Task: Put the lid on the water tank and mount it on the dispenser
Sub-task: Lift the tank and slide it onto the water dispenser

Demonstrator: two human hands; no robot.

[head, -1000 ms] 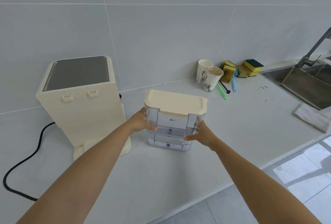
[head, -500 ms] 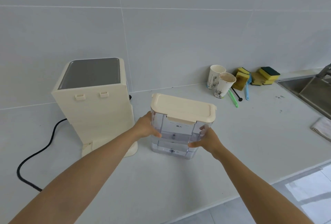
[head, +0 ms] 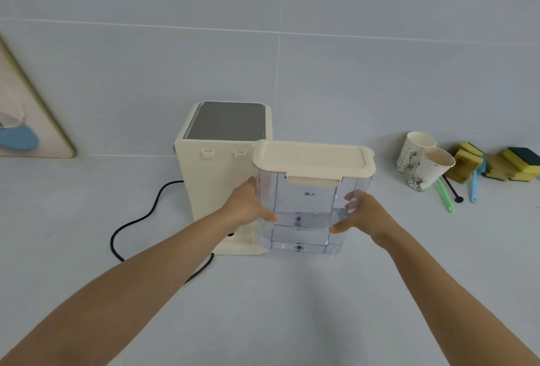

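A: Where is the clear plastic water tank point(head: 304, 213) sitting now?

B: It is closing in on the cream box-shaped dispenser point(head: 216, 161), now just beside its right edge, where a second ago it was standing apart. The flat cream lid point(head: 312, 158) is already sitting on.

A: And the hands?

B: The left hand point(head: 248, 205) and right hand point(head: 365, 213) are clasping its sides, fingers curled. Mounting is looking next.

Both arms reach forward; left hand point(head: 248, 207) and right hand point(head: 363, 215) press, it seems firmly, the water tank point(head: 304, 205) sides.
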